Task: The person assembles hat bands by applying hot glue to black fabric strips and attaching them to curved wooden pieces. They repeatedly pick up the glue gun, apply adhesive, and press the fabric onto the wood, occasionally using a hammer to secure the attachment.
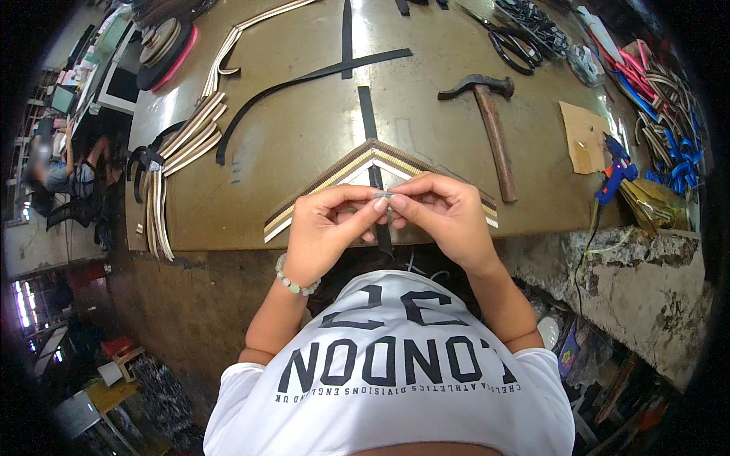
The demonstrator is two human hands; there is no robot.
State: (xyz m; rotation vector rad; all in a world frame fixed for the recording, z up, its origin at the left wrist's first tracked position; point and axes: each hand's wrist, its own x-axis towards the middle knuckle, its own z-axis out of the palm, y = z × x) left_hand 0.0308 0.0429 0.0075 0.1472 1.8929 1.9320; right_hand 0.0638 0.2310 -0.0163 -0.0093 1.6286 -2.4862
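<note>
Both hands meet above the table's near edge. My left hand [327,224] and my right hand [445,213] each pinch a small grey piece [385,195] between thumb and forefinger; its kind is mostly hidden by the fingertips. Beneath them a black strap [375,176] runs toward me and hangs over the edge. A striped strap [319,188] in brown, tan and white lies folded into a peak behind my hands, its two ends slanting toward me. The black strap passes at that peak.
A hammer [494,137] lies at the right, near black-handled scissors [513,45], cardboard [584,137] and a blue glue gun [614,171]. Bundled striped straps [186,144] are on the left, below stacked rolls [163,53]. Another person [65,163] sits far left.
</note>
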